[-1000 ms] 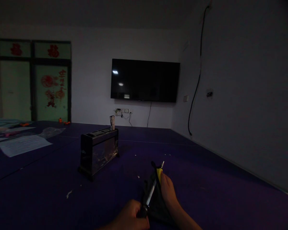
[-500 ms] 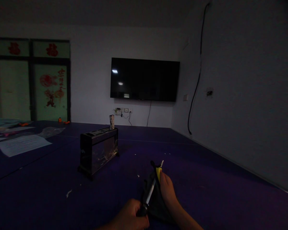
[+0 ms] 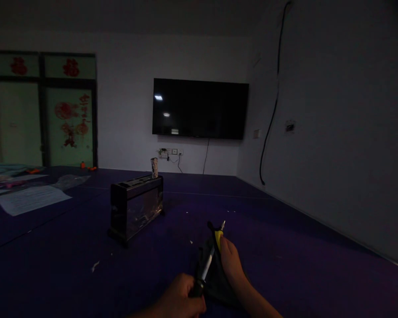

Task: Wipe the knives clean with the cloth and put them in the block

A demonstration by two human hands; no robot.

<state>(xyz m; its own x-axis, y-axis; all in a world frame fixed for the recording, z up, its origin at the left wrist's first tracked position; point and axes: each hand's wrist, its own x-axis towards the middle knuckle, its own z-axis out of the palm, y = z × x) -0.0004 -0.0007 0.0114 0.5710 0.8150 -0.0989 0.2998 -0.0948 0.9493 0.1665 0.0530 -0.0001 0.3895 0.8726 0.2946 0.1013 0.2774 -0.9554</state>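
meeting room (wall tv point(image 3: 200, 108))

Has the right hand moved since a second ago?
No. Against the black box the right hand keeps its place, down and right of it; both drift only slightly together in the picture.

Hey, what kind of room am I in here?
Probably a dim meeting or activity room: a big dark TV is mounted on the white wall, a wide purple-covered table fills the foreground, and glass doors carry red paper decorations.
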